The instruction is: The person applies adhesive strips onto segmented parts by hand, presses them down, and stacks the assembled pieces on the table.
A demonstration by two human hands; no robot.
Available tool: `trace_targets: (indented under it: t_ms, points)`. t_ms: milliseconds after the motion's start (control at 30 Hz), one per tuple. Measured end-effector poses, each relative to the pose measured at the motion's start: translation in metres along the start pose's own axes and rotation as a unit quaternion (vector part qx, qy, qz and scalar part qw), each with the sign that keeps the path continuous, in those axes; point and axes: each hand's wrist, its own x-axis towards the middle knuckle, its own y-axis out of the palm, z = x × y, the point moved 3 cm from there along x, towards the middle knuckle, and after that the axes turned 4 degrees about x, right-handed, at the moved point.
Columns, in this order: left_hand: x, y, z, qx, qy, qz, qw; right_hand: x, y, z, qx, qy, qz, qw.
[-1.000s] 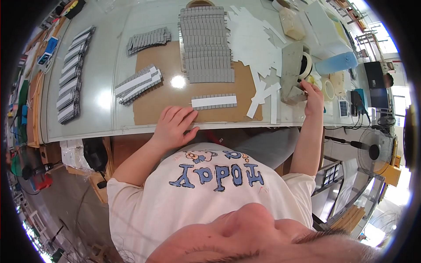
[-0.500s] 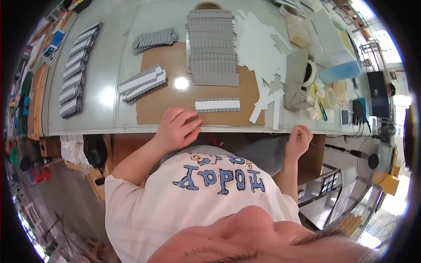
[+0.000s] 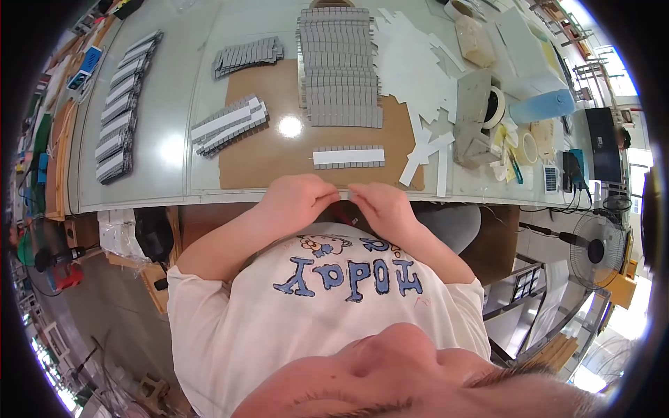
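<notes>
While left hand (image 3: pixel 295 200) nearly meets right hand (image 3: pixel 385 209), the bottle (image 3: pixel 542 106) hides its contents.

We see our left hand (image 3: pixel 296 198) and right hand (image 3: pixel 387 207) near each other at the close edge of the surface (image 3: pixel 168 90), fingers bunched; what lies between the fingertips is too small for us to tell. Just beyond them, a grey strip with a white band (image 3: pixel 348 157) lies on a brown board (image 3: pixel 268 161). Farther off, we see overlapping grey strips (image 3: pixel 339 63), white pieces (image 3: pixel 411 70) and a blue bottle (image 3: pixel 542 106).
</notes>
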Motion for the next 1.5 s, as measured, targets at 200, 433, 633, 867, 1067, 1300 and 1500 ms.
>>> trace_targets:
  t_ms: [200, 433, 633, 867, 1067, 1300, 1500]
  points:
    - [0.025, 0.005, 0.009, -0.031, -0.004, -0.042, 0.999, -0.005, -0.005, -0.028, 0.193, 0.276, -0.067, 0.939]
    - [0.046, 0.001, 0.012, -0.006, -0.026, -0.057, 0.998, 0.007, -0.017, -0.046, 0.182, 0.370, -0.090, 0.907]
    - [0.052, -0.004, 0.015, 0.011, -0.099, -0.042, 0.994, 0.010, -0.009, -0.060, 0.138, 0.349, -0.127, 0.918]
    - [0.049, 0.004, 0.024, 0.054, -0.104, -0.058, 0.991, 0.016, -0.006, -0.050, 0.007, 0.295, -0.161, 0.942]
    - [0.049, 0.005, 0.024, 0.065, -0.125, -0.041, 0.989, 0.015, -0.001, -0.050, -0.043, 0.259, -0.160, 0.952]
    - [0.049, 0.006, 0.023, 0.063, -0.133, -0.045, 0.988, 0.009, -0.009, -0.035, -0.191, 0.082, -0.167, 0.964]
    - [0.049, 0.007, 0.026, 0.049, -0.143, -0.046, 0.987, -0.022, -0.014, -0.042, -0.312, 0.074, -0.152, 0.935]
